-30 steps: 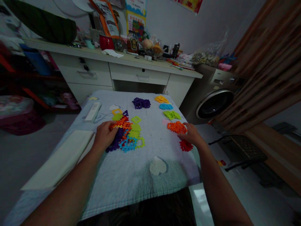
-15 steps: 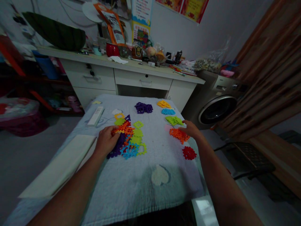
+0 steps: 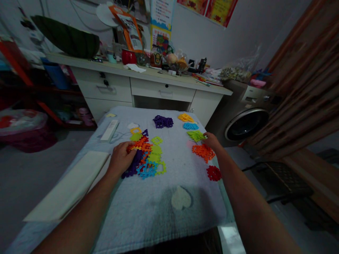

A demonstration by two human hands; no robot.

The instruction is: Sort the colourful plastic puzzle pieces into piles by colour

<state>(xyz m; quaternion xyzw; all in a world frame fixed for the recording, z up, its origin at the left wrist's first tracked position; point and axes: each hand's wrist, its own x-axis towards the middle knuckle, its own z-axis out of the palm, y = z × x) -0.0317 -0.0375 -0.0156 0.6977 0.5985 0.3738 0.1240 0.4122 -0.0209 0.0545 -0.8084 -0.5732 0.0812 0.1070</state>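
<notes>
- Left grip (image 3: 122,157), a bare hand: at the left side of a jumbled pile of multicoloured, toothed, plastic-looking pieces (image 3: 155,154), fingers bent over the orange bits; can't tell from where I stand whether it's grasping one.
- Right grip (image 3: 212,141), also bare: fingertips at the right end of a lime-green pile of matching pieces (image 3: 195,135); whether it's pinching or just touching, can't tell.
- Far to near along the worktop's right side: yellow pile (image 3: 185,117), light-blue pile (image 3: 190,126), lime-green pile, orange pile (image 3: 202,151), red pile (image 3: 213,173).
- Dark-purple pile (image 3: 162,121): near the far edge, left of the yellow.
- Worktop (image 3: 177,169): covered in pale blue-grey cloth with a whitish heart near the front.
- Slim white box (image 3: 109,130): far left, beyond a long cream flat item (image 3: 70,187).
</notes>
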